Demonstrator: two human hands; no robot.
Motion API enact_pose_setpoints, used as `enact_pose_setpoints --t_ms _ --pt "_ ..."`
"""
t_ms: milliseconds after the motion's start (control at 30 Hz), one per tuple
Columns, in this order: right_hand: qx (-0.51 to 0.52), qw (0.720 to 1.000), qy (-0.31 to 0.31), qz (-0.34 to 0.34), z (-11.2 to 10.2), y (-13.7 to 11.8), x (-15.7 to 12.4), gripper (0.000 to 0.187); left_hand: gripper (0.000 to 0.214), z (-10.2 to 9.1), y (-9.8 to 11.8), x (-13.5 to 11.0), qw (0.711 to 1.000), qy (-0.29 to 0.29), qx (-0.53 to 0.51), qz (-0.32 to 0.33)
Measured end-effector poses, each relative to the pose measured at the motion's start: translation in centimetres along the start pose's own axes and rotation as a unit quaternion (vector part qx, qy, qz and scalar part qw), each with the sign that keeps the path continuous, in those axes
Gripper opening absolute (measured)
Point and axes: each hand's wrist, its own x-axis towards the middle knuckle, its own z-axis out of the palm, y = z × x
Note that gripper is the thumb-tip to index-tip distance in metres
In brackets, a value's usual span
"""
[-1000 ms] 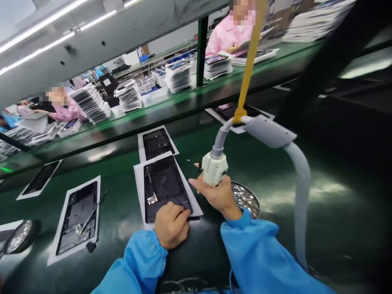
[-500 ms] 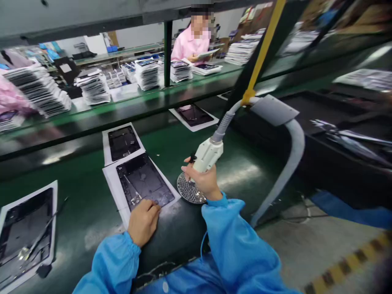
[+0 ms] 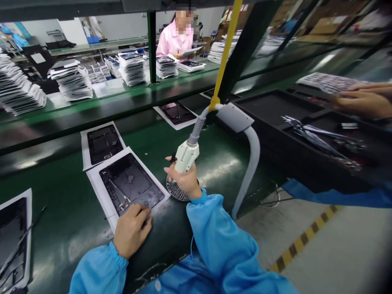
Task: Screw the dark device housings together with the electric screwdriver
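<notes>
My right hand (image 3: pixel 185 181) is wrapped round the pale grip of an electric screwdriver (image 3: pixel 187 156). The tool's lower end points down at a round metal screw tray (image 3: pixel 177 192) full of holes, partly hidden by the hand. A dark tablet housing (image 3: pixel 131 183) lies on white paper (image 3: pixel 99 192) to the left of the tray. My left hand (image 3: pixel 131 229) rests at the near edge of this housing, its fingers curled; what they hold, if anything, is hidden.
Another housing (image 3: pixel 104 143) lies behind, one more (image 3: pixel 12 241) at far left. A bent grey arm (image 3: pixel 252 163) and yellow strap (image 3: pixel 226 57) rise at right. Black trays (image 3: pixel 269 106) hold cables, with another person's hands (image 3: pixel 364 100) above. Stacks (image 3: pixel 131 69) line the rear shelf, before a person in pink (image 3: pixel 174 38).
The view has turned to the right, so the bench things sit further left and another person's hands appear at right. My left hand has drawn slightly back toward me; my right keeps its grip.
</notes>
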Motion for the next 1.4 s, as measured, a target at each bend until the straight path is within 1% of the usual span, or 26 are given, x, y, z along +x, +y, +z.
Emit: enact_pose_setpoints --t_ms 167,233,367,400,433,467,533,567,600,667,767,933,1067,1133,1200,1300,1333,1400 --pt "-0.010 1.000 0.001 0.014 0.2 -0.1 0.0 0.035 0.016 -0.3 -0.1 0.2 1.000 0.003 0.007 0.009" --pt "-0.012 1.000 0.002 0.019 0.2 -0.1 0.1 0.036 0.016 -0.9 -0.7 0.3 1.000 0.022 0.002 0.000" --pt "-0.016 0.999 0.004 0.028 0.2 0.1 0.2 0.038 0.023 -2.8 -3.4 0.1 0.995 0.066 0.004 -0.075" --pt "-0.018 0.999 0.003 0.030 0.2 0.1 0.2 0.037 0.026 -3.3 -4.2 -0.1 0.993 0.061 -0.004 -0.103" --pt "-0.018 0.999 0.005 0.031 0.2 0.1 0.2 0.037 0.031 -3.8 -5.0 -0.2 0.989 0.041 -0.015 -0.139" --pt "-0.017 0.999 0.005 0.033 0.3 0.2 0.1 0.037 0.036 -4.2 -5.6 -0.4 0.983 0.009 -0.026 -0.182" --pt "-0.011 0.999 0.008 0.036 0.3 0.2 0.1 0.036 0.047 -4.8 -6.3 -0.7 0.959 -0.079 -0.049 -0.269" --pt "-0.008 0.999 0.009 0.036 0.3 0.3 0.1 0.036 0.052 -4.9 -6.4 -0.8 0.944 -0.120 -0.061 -0.301" --pt "-0.006 0.999 0.010 0.033 0.3 0.3 0.0 0.035 0.054 -5.0 -6.4 -0.8 0.933 -0.149 -0.072 -0.319" --pt "-0.004 1.000 0.007 0.030 0.3 0.2 0.0 0.033 0.055 -5.0 -6.3 -0.8 0.923 -0.179 -0.093 -0.327" --pt "-0.004 0.999 0.001 0.033 0.3 0.2 0.0 0.031 0.049 -4.6 -6.0 -0.7 0.918 -0.191 -0.106 -0.330" --pt "-0.013 0.999 0.004 0.039 0.4 0.0 0.2 0.034 0.048 -4.0 -5.9 -0.7 0.915 -0.177 -0.135 -0.336" --pt "-0.024 0.999 0.001 0.048 0.4 -0.1 0.1 0.042 0.052 -3.6 -5.2 -0.2 0.909 -0.162 -0.126 -0.364" --pt "-0.034 0.998 0.005 0.050 0.4 -0.1 0.1 0.043 0.047 -3.4 -4.8 0.2 0.910 -0.154 -0.111 -0.368" --pt "-0.038 0.998 0.006 0.048 0.5 -0.2 0.0 0.040 0.039 -3.2 -4.6 0.5 0.918 -0.144 -0.105 -0.355" --pt "-0.039 0.999 -0.001 0.029 0.5 -0.3 0.0 0.031 0.033 -3.2 -4.4 0.6 0.929 -0.107 -0.124 -0.333" --pt "-0.038 0.999 0.000 0.021 0.6 -0.3 0.0 0.030 0.034 -3.2 -4.3 0.6 0.928 -0.088 -0.134 -0.337" --pt "-0.033 0.999 0.008 0.009 0.6 -0.4 -0.1 0.030 0.037 -3.0 -3.5 0.7 0.915 -0.052 -0.160 -0.368"
